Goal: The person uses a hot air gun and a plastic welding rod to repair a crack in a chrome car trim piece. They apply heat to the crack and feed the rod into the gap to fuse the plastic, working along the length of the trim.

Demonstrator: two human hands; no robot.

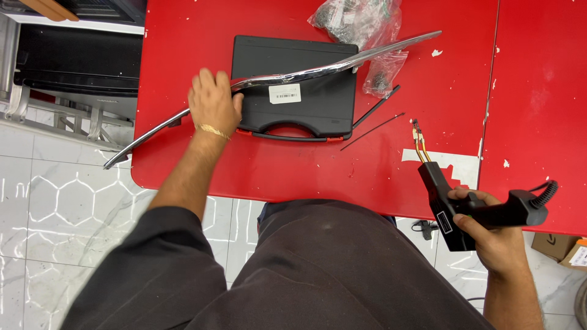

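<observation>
The left hand (214,102) lies palm down with fingers curled over a long chrome trim strip (318,68), gripping it near the middle of its length; a thin gold chain sits at that wrist. The strip is slim, glossy and gently curved; it crosses the top of a flat black plastic case (293,85) and its lower left end hangs past the edge of the table (440,104), over the pale marble-patterned floor (55,201). The case is matte, rectangular with rounded corners, has a moulded handle with red catches along its near side and a white label on its lid. The right hand (489,229) is closed round the grip of a black pistol-shaped tool (455,205) with a coiled cord at the back and thin yellow prongs at the tip, held at the table's near edge. The table is glossy red with chipped white patches; a crumpled clear plastic bag (364,24) of small dark parts lies behind the case; two thin black rods (373,129) lie just right of the case.
</observation>
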